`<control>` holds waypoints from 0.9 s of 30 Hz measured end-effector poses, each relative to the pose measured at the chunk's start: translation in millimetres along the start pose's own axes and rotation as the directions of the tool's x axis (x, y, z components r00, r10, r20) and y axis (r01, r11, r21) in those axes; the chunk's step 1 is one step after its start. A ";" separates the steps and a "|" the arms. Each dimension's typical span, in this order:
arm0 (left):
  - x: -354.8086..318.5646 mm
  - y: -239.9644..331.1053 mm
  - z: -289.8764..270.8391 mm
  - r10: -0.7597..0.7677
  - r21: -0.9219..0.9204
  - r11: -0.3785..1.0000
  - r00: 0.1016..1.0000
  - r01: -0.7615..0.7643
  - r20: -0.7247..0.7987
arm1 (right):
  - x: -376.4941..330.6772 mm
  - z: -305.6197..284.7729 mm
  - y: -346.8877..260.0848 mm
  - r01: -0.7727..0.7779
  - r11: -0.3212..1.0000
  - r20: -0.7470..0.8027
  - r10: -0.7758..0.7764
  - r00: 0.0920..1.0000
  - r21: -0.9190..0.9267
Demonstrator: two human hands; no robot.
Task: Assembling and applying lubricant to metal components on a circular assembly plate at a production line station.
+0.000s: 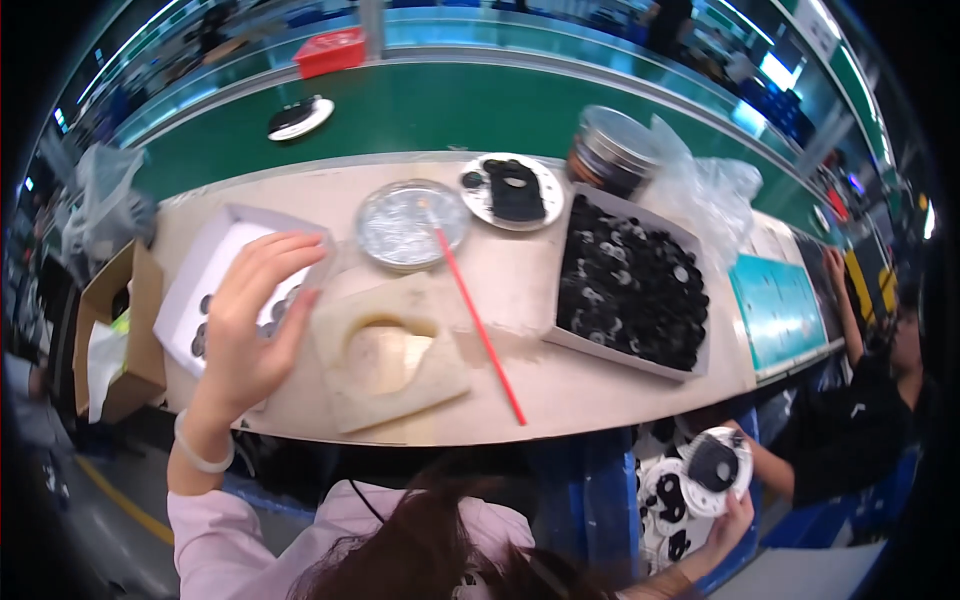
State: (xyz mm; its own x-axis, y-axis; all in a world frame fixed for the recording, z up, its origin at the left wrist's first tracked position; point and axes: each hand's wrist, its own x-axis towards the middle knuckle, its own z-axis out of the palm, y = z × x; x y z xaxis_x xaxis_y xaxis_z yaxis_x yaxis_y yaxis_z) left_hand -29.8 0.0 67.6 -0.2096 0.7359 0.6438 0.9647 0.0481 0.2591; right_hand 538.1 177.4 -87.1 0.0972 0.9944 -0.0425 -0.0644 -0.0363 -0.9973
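Observation:
My left hand (250, 320) is raised over a shallow white box (215, 260) on the left of the table. Its fingers curve apart from the thumb, and nothing shows between them. A few small dark round pieces (199, 340) lie in that box. Low on the right, my right hand (732, 522) grips the edge of a white round disc with a black part on it (713, 466). It is held above a blue bin (632, 500) of similar white and black parts (667, 502). Beside my left hand sits a cream block with a round hollow (440, 385).
A red stick (480, 325) leans on a round clear-lidded dish (405, 222). Behind are another disc (478, 205) and a jar (612, 150); to the right, a box of black rings (640, 280). A co-worker's arm (770, 468) reaches toward the bin. A cardboard box (145, 325) stands left.

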 end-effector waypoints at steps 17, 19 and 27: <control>-48.9 20.5 43.6 0.060 -0.044 0.998 0.953 -0.049 0.297 | -93.9 396.8 -72.8 0.908 0.310 0.869 -0.317 0.379 -0.283; -50.8 21.2 49.4 0.060 -0.023 0.998 0.958 -0.056 0.280 | -84.3 396.1 -79.5 0.919 0.320 0.891 -0.310 0.331 -0.230; -43.3 18.4 49.8 0.072 -0.171 0.985 0.969 -0.031 0.236 | -73.7 404.5 -87.7 0.780 0.608 0.955 -0.120 0.273 -0.146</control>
State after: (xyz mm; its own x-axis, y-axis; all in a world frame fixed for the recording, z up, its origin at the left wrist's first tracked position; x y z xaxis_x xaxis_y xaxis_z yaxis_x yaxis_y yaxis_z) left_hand 5.0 2.7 8.6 -0.0963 0.8759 0.4728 0.9293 -0.0911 0.3580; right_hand 134.9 147.7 27.9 -0.9138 0.3707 0.1659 0.1821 0.7390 -0.6487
